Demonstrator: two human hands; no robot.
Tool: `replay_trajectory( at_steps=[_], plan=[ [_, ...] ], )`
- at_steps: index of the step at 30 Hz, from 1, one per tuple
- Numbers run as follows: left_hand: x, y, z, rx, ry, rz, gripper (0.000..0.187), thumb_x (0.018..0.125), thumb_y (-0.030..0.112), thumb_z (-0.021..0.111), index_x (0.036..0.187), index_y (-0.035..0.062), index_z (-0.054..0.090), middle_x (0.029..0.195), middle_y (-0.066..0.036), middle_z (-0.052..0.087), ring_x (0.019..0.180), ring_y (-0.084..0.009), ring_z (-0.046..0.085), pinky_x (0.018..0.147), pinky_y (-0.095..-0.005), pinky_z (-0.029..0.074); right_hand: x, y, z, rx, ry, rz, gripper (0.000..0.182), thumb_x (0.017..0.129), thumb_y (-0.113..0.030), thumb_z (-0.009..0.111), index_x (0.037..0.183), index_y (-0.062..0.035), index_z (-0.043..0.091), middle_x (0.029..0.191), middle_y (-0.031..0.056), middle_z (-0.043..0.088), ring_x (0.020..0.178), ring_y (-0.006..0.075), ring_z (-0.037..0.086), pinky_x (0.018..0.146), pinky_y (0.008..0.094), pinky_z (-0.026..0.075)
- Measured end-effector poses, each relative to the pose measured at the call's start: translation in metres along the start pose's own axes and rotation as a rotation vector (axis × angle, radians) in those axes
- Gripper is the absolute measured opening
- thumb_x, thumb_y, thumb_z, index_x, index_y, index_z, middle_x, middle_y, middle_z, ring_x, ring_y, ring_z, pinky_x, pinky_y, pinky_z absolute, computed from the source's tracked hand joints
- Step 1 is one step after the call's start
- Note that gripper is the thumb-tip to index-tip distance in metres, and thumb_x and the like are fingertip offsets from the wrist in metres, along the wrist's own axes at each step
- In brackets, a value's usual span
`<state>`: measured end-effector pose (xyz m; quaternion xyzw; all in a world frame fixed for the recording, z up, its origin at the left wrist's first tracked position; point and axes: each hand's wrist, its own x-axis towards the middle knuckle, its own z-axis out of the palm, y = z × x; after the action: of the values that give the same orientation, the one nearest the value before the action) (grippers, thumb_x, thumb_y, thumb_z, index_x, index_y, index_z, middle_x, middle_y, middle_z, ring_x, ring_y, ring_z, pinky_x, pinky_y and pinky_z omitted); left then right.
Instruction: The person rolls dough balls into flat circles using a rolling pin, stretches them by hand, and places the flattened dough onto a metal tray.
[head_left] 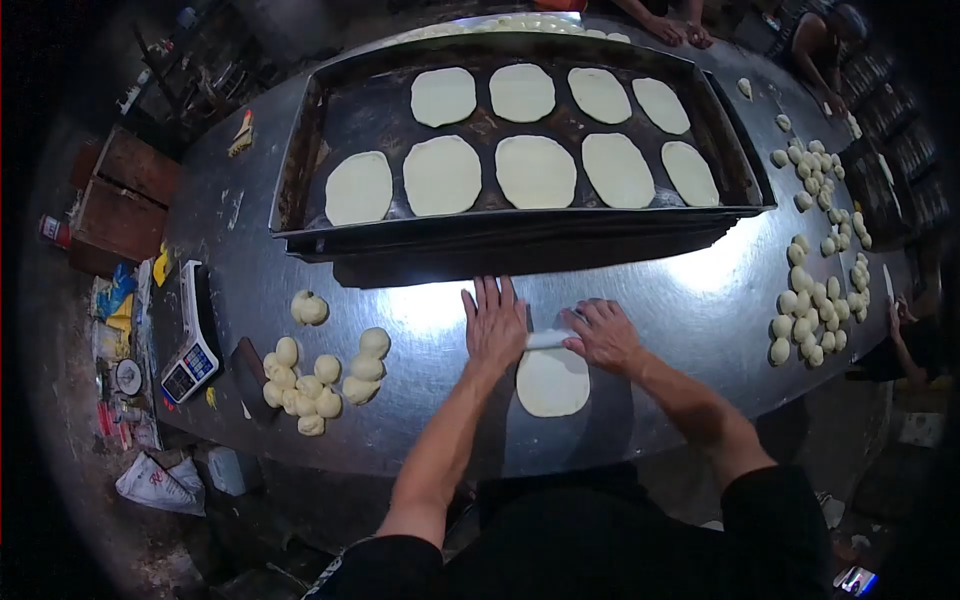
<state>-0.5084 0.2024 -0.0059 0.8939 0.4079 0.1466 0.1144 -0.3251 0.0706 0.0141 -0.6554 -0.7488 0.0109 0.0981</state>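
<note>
A flat oval of dough (pixel 553 384) lies on the metal table in front of me. Across its far end rests a pale rolling pin (pixel 548 340). My left hand (pixel 494 322) is flat at the pin's left end, its fingers spread and pointing away from me. My right hand (pixel 603 335) is over the pin's right end with its fingers bent; whether it grips the pin is hard to tell. Beyond the hands stands a large dark tray (pixel 350 95) with flattened dough pieces (pixel 535 172) in two rows.
Dough balls (pixel 326 369) sit left of my hands, near a scale (pixel 190 370) and a dark scraper (pixel 252 368). Many more dough balls (pixel 802 310) lie at the right. Other people's hands (pixel 680 32) show at the far edge, and another person's arm (pixel 905 345) at the right.
</note>
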Motion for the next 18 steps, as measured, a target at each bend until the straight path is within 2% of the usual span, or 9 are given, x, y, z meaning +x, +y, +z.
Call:
replay_trajectory(
  at_steps=[2, 3, 5, 6, 8, 11, 14, 17, 18],
  plan=[
    [0.024, 0.007, -0.025, 0.04, -0.404, -0.064, 0.058, 0.094, 0.028, 0.049, 0.139, -0.007, 0.04, 0.147, -0.03, 0.034, 0.141, -0.0438, 0.026, 0.115, -0.059, 0.013, 0.002, 0.011, -0.004, 0.045, -0.188, -0.132, 0.043, 0.091, -0.043, 0.057, 0.115, -0.0068, 0.059, 0.093, 0.0082, 0.058, 0.094, 0.0264, 0.055, 0.087, 0.0422, 0.042],
    [0.02, 0.005, -0.023, 0.043, -0.403, -0.061, 0.058, 0.094, 0.028, 0.049, 0.139, -0.007, 0.04, 0.147, -0.03, 0.034, 0.141, -0.0438, 0.026, 0.115, -0.059, 0.013, -0.002, 0.008, -0.01, 0.045, -0.183, -0.13, 0.043, 0.091, -0.043, 0.057, 0.115, -0.0068, 0.059, 0.093, 0.0082, 0.058, 0.094, 0.0264, 0.055, 0.087, 0.0422, 0.042],
    [-0.002, 0.0, -0.012, 0.092, 0.016, 0.118, 0.057, 0.093, 0.026, 0.049, 0.139, -0.007, 0.04, 0.148, -0.028, 0.033, 0.142, -0.0415, 0.023, 0.116, -0.0588, 0.011, -0.022, -0.003, -0.016, 0.113, -0.188, -0.107, 0.041, 0.091, -0.038, 0.06, 0.117, -0.0064, 0.06, 0.097, 0.0094, 0.059, 0.093, 0.025, 0.055, 0.085, 0.0399, 0.042],
    [-0.021, 0.005, -0.013, 0.086, 0.054, 0.161, 0.057, 0.093, 0.024, 0.05, 0.139, -0.0072, 0.04, 0.149, -0.028, 0.032, 0.144, -0.0403, 0.021, 0.116, -0.0584, 0.012, -0.045, -0.016, -0.008, 0.134, -0.206, -0.087, 0.041, 0.091, -0.038, 0.06, 0.117, -0.0064, 0.06, 0.097, 0.0094, 0.059, 0.093, 0.025, 0.055, 0.085, 0.0399, 0.042],
    [-0.073, 0.011, -0.009, -0.05, -0.045, 0.172, 0.055, 0.095, 0.022, 0.047, 0.14, -0.0087, 0.037, 0.149, -0.029, 0.031, 0.143, -0.0427, 0.022, 0.116, -0.0586, 0.012, -0.103, -0.056, 0.01, 0.106, 0.026, 0.038, 0.04, 0.088, -0.029, 0.065, 0.12, -0.0059, 0.059, 0.103, 0.0087, 0.06, 0.096, 0.0243, 0.055, 0.086, 0.0402, 0.041],
    [-0.147, 0.013, -0.019, -0.149, -0.171, 0.182, 0.059, 0.093, 0.022, 0.052, 0.141, -0.0087, 0.037, 0.148, -0.029, 0.032, 0.141, -0.0422, 0.026, 0.115, -0.0588, 0.014, -0.151, -0.125, 0.009, 0.075, 0.178, 0.271, 0.044, 0.081, -0.02, 0.072, 0.121, -0.0072, 0.059, 0.107, 0.0071, 0.059, 0.098, 0.0237, 0.055, 0.087, 0.041, 0.039],
    [-0.202, 0.016, -0.041, -0.152, -0.211, 0.229, 0.062, 0.091, 0.024, 0.056, 0.141, -0.0082, 0.038, 0.147, -0.028, 0.035, 0.14, -0.0413, 0.029, 0.114, -0.0594, 0.016, -0.17, -0.147, 0.003, 0.217, 0.144, 0.331, 0.048, 0.075, -0.013, 0.075, 0.121, -0.0081, 0.06, 0.107, 0.0062, 0.058, 0.101, 0.0239, 0.055, 0.088, 0.0418, 0.038],
    [-0.199, 0.012, -0.04, -0.109, -0.145, 0.249, 0.062, 0.091, 0.025, 0.057, 0.139, -0.0084, 0.039, 0.146, -0.028, 0.036, 0.14, -0.0405, 0.03, 0.113, -0.0606, 0.017, -0.154, -0.12, -0.014, 0.326, 0.102, 0.273, 0.053, 0.072, -0.009, 0.077, 0.123, -0.0089, 0.06, 0.108, 0.0069, 0.058, 0.102, 0.0247, 0.054, 0.088, 0.0419, 0.038],
    [-0.187, 0.011, -0.035, -0.104, -0.102, 0.236, 0.06, 0.091, 0.026, 0.057, 0.138, -0.0082, 0.04, 0.146, -0.028, 0.037, 0.14, -0.0402, 0.031, 0.113, -0.0612, 0.017, -0.145, -0.103, -0.013, 0.313, 0.081, 0.25, 0.051, 0.077, -0.017, 0.074, 0.125, -0.0099, 0.059, 0.109, 0.0077, 0.058, 0.104, 0.0254, 0.053, 0.088, 0.0424, 0.038]
  ],
)
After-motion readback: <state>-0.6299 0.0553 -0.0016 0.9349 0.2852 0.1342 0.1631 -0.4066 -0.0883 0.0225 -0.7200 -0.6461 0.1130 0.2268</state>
